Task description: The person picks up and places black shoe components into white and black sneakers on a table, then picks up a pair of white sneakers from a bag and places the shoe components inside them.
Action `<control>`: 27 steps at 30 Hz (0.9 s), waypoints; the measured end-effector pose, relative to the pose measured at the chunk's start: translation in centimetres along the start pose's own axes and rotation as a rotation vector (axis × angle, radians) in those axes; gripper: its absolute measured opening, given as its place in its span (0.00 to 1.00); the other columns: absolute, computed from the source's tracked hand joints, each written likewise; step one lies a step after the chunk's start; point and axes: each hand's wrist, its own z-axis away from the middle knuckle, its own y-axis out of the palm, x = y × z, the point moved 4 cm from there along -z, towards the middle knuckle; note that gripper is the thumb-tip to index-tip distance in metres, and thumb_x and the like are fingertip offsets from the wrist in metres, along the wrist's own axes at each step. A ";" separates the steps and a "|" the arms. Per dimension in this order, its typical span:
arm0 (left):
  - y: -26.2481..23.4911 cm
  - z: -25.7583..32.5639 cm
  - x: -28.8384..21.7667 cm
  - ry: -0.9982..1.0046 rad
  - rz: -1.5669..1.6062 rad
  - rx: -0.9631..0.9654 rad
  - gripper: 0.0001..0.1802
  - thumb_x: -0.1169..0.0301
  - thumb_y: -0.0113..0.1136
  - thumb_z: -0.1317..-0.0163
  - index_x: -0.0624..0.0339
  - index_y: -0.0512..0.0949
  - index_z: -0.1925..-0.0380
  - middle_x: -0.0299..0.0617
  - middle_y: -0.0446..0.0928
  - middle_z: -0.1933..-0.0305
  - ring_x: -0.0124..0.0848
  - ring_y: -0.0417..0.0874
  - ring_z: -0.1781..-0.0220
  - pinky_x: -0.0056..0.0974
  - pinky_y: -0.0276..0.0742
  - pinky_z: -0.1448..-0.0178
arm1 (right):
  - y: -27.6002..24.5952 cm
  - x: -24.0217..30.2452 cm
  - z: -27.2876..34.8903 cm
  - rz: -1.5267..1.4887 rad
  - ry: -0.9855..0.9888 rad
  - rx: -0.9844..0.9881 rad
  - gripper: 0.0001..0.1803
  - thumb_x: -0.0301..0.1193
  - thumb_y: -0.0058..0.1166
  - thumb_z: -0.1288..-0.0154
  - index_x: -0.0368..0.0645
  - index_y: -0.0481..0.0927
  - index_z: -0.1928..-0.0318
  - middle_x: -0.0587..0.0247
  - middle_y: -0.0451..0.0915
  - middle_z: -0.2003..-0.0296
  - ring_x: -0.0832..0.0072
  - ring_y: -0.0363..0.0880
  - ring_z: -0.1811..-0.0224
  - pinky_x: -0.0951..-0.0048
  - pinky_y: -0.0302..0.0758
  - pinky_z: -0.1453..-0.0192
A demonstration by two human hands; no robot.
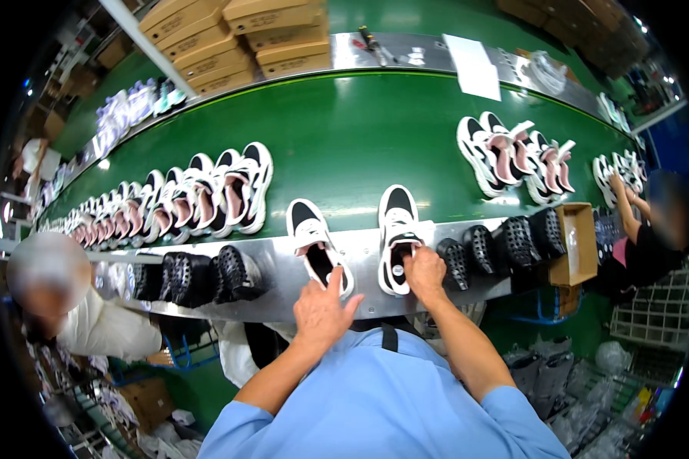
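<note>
Brown cardboard boxes [199,38] stand stacked beyond a long, glossy green work surface [360,130]. On the steel ledge [347,53] there, I see a slim black-and-yellow tool [370,43], a flat white sheet [473,67] — and crumpled clear plastic [547,73]. At right, a pale wire-grid basket [651,312].

The left shoe [311,231] and right shoe [399,226] stand upright, apart, both white with black toe panels and dark, open insides. Their toes face the far side over the green belt [344,164], heels near on the metal ledge [365,264]; the left one angles leftward.
</note>
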 end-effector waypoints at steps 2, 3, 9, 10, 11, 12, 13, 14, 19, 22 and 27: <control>0.4 0.5 2.5 -0.105 -0.073 0.139 0.42 0.42 0.75 0.44 0.51 0.78 0.33 0.61 0.79 0.49 0.55 0.83 0.47 0.54 0.82 0.46 | 0.1 1.0 0.0 -0.013 -0.085 -0.005 0.19 0.40 0.62 0.32 0.38 0.81 0.50 0.42 0.86 0.62 0.42 0.88 0.60 0.44 0.83 0.53; 2.6 -0.3 3.5 -0.007 0.104 0.208 0.31 0.51 0.77 0.45 0.55 0.85 0.45 0.62 0.79 0.51 0.56 0.81 0.49 0.54 0.81 0.46 | 0.3 1.6 0.3 -0.016 -0.111 0.018 0.19 0.40 0.62 0.32 0.37 0.81 0.50 0.42 0.86 0.62 0.41 0.87 0.60 0.44 0.83 0.53; 3.4 -0.9 3.9 0.276 0.329 -0.028 0.20 0.65 0.74 0.43 0.62 0.84 0.52 0.62 0.78 0.46 0.57 0.81 0.44 0.55 0.80 0.39 | 0.6 2.8 1.0 -0.024 -0.127 0.126 0.28 0.51 0.65 0.36 0.35 0.83 0.55 0.38 0.87 0.60 0.38 0.86 0.57 0.43 0.82 0.51; 1.4 0.2 5.0 0.274 0.378 -0.149 0.19 0.66 0.73 0.42 0.63 0.83 0.52 0.60 0.79 0.45 0.56 0.81 0.43 0.55 0.80 0.39 | -0.9 2.9 1.8 0.015 -0.136 0.183 0.31 0.54 0.64 0.37 0.34 0.84 0.56 0.37 0.87 0.60 0.37 0.86 0.57 0.43 0.82 0.51; -0.7 1.3 6.4 0.278 0.425 -0.273 0.18 0.67 0.72 0.41 0.64 0.83 0.53 0.59 0.80 0.45 0.55 0.82 0.43 0.54 0.80 0.39 | -2.4 2.7 2.6 0.057 -0.143 0.233 0.33 0.58 0.64 0.37 0.34 0.84 0.57 0.36 0.86 0.61 0.35 0.85 0.57 0.43 0.81 0.51; -3.3 2.2 8.7 0.200 0.343 -0.405 0.17 0.69 0.70 0.40 0.65 0.82 0.54 0.57 0.81 0.46 0.54 0.82 0.44 0.53 0.80 0.40 | -3.8 2.5 3.4 0.014 -0.153 0.243 0.31 0.54 0.66 0.37 0.33 0.84 0.58 0.37 0.86 0.64 0.39 0.86 0.60 0.46 0.82 0.53; -5.3 3.2 12.4 0.140 0.239 -0.542 0.15 0.71 0.68 0.40 0.66 0.82 0.54 0.55 0.82 0.49 0.53 0.82 0.46 0.52 0.80 0.41 | -5.1 2.5 4.5 -0.026 -0.153 0.255 0.28 0.51 0.67 0.36 0.32 0.84 0.59 0.38 0.86 0.67 0.44 0.87 0.63 0.49 0.83 0.56; -7.4 4.2 16.2 0.062 0.142 -0.673 0.13 0.73 0.67 0.39 0.66 0.82 0.55 0.53 0.83 0.53 0.52 0.83 0.49 0.52 0.80 0.42 | -6.0 3.1 5.8 -0.159 -0.124 0.287 0.26 0.47 0.68 0.35 0.32 0.83 0.60 0.41 0.86 0.69 0.50 0.87 0.66 0.53 0.83 0.58; -10.9 9.6 36.1 -0.469 -0.240 -0.822 0.18 0.70 0.68 0.36 0.67 0.80 0.48 0.56 0.79 0.48 0.57 0.79 0.45 0.54 0.76 0.40 | -7.2 8.5 9.0 -0.585 -0.020 0.482 0.13 0.30 0.67 0.32 0.29 0.82 0.62 0.57 0.83 0.75 0.76 0.80 0.74 0.70 0.79 0.67; -8.7 10.1 43.1 -0.578 -0.188 -0.630 0.26 0.64 0.71 0.36 0.67 0.79 0.43 0.58 0.78 0.42 0.59 0.78 0.40 0.53 0.75 0.35 | -5.7 11.7 9.5 -0.532 -0.174 0.557 0.14 0.32 0.66 0.29 0.31 0.82 0.61 0.60 0.82 0.75 0.78 0.80 0.75 0.73 0.77 0.68; -8.4 11.4 44.5 -0.450 -0.097 -0.598 0.28 0.61 0.71 0.35 0.66 0.79 0.40 0.57 0.82 0.46 0.56 0.81 0.43 0.52 0.77 0.37 | -5.8 14.9 10.1 -0.530 -0.209 0.553 0.12 0.31 0.65 0.29 0.32 0.83 0.61 0.63 0.84 0.73 0.81 0.80 0.71 0.76 0.78 0.66</control>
